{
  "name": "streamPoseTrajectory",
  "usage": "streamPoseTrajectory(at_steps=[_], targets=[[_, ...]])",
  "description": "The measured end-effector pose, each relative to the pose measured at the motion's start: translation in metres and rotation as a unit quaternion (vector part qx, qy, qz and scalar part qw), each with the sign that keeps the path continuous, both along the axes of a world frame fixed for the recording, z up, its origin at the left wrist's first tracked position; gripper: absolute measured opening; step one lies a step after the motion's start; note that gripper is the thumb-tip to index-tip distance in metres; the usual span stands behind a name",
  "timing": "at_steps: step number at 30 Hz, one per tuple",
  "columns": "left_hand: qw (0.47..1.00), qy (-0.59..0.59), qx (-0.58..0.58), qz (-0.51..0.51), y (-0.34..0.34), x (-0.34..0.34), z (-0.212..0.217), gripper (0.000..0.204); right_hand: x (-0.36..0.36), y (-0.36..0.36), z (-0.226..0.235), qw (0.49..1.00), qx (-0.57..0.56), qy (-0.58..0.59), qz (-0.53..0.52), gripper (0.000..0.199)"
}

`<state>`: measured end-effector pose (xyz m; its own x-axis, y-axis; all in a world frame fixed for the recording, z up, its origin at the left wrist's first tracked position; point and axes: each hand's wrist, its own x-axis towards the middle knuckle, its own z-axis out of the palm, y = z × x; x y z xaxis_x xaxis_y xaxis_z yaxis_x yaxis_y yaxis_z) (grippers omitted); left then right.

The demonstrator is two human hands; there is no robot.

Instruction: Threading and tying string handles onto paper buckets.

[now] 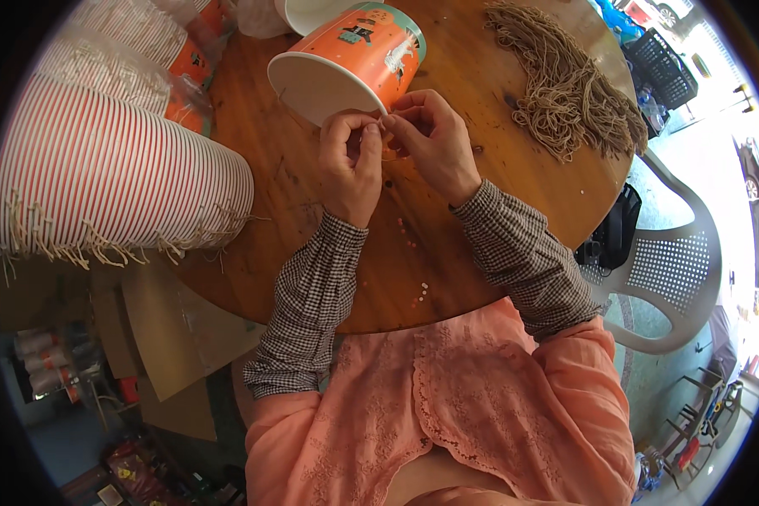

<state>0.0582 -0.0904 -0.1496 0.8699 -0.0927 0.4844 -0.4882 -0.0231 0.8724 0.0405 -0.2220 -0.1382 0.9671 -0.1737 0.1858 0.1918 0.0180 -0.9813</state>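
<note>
Red printed packets [135, 468] lie on the floor, lower left.

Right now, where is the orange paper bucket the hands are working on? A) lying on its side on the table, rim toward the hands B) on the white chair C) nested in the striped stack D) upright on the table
A: the orange paper bucket lies tipped on the wooden table, its open rim facing the left hand and right hand, which pinch at the rim edge.

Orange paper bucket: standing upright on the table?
No, the orange paper bucket lies on its side on the wooden table, its open rim facing both hands, left hand and right hand, pinching at it.
</note>
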Motion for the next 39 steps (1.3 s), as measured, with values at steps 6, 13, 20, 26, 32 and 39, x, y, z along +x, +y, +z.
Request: streamPoseTrajectory(at_steps=[6,13,20,26,32,39], targets=[[0.977,-0.157,0.128,0.063,-0.007,-0.010,0.008,0.006,0.006,-0.005,-0.005,0.997,0.067,0.025,0.033,0.023],[0.954,-0.221,0.197,0.039,-0.007,-0.003,0.018,0.008,0.006,-0.005,-0.011,0.996,0.041,0.015,0.080,0.024],[0.984,-0.131,0.119,-0.016,-0.006,0.003,0.015,0.015,0.007,-0.008,-0.006,0.993,0.074,0.071,0.065,0.017],[0.996,-0.064,0.063,-0.023,-0.012,0.008,0.018,0.016,0.007,-0.009,-0.001,0.991,0.105,0.047,0.060,0.018],[0.999,0.023,-0.045,-0.011,-0.030,0.012,0.027,0.010,-0.004,-0.024,0.014,0.985,0.155,0.054,0.045,0.013],[0.982,-0.145,0.108,0.049,-0.025,0.017,0.024,0.011,-0.009,-0.039,0.026,0.999,0.021,0.008,0.025,0.017]])
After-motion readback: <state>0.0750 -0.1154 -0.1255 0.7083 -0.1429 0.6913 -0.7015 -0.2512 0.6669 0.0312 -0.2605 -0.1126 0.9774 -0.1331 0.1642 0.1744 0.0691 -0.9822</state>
